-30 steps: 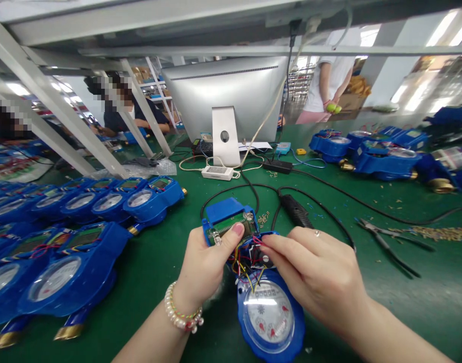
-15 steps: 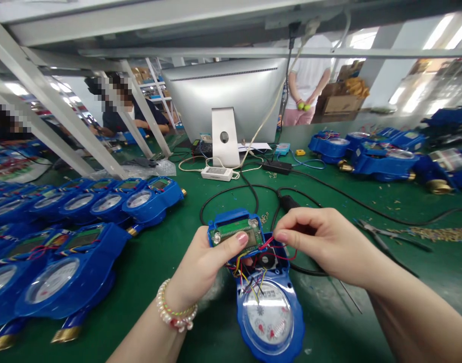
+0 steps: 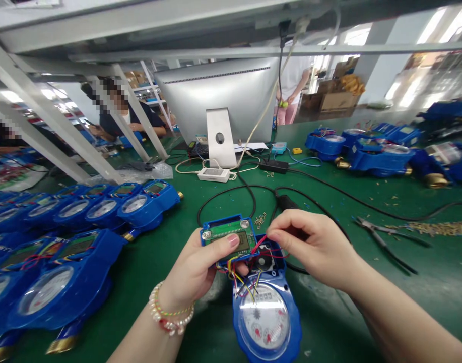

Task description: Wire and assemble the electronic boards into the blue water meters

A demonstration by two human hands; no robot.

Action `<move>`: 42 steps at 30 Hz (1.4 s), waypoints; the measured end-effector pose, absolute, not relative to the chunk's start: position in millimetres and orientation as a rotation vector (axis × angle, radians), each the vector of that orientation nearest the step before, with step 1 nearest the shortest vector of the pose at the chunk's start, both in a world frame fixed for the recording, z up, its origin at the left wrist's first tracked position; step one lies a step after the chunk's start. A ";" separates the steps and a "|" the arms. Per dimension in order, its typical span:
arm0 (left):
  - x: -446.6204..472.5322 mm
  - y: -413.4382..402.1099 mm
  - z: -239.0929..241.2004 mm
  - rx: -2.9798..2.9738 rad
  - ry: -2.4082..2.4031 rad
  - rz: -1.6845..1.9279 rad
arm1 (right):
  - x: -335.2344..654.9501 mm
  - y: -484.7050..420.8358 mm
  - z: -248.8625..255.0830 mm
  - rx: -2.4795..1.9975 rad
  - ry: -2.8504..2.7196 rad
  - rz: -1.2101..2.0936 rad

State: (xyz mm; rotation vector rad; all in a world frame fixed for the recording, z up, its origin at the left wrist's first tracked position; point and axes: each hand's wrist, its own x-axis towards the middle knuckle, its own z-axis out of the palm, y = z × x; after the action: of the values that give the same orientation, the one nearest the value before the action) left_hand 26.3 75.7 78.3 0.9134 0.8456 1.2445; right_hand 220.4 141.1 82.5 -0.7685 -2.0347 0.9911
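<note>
My left hand (image 3: 204, 257) grips a blue-framed circuit board (image 3: 226, 231) with a small display, the thumb pressed across its face. Between the pinched fingertips of my right hand (image 3: 310, 242) are red wires (image 3: 259, 244) that run to the board's right edge. Below lies a blue water meter (image 3: 297, 322) with a round clear dial (image 3: 266, 317). Its upper compartment is uncovered and shows a round black part (image 3: 264, 259). Yellow, red and black wires (image 3: 240, 277) join the board to the meter. The fingers under the board are partly hidden.
Rows of blue meters (image 3: 45, 287) fill the left side, and more meters (image 3: 380, 156) stand back right. Pliers (image 3: 382, 242) lie right beside scattered small brass pieces (image 3: 442, 228). A monitor (image 3: 219, 96) and black cable (image 3: 249, 194) are ahead. Two other people are behind.
The board has tilted to face me more and shifted slightly left. My right hand still pinches the red wires, now pulled straighter. The whole view has moved slightly.
</note>
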 end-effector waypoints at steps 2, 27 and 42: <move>26.2 75.2 77.8 0.907 0.851 1.255 | 222.5 143.6 75.8 -0.789 -1.979 1.146; 17.7 67.8 73.4 1.240 0.892 1.040 | 200.8 149.8 96.1 -0.636 -2.263 1.242; 23.4 69.5 56.5 1.112 0.945 1.321 | 207.1 90.0 52.7 -0.625 -1.807 0.479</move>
State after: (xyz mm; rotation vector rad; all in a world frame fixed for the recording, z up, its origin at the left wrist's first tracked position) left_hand 23.4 69.5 56.5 1.1124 0.9446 1.3212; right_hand 207.1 90.0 52.7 -0.6249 -1.8068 0.4789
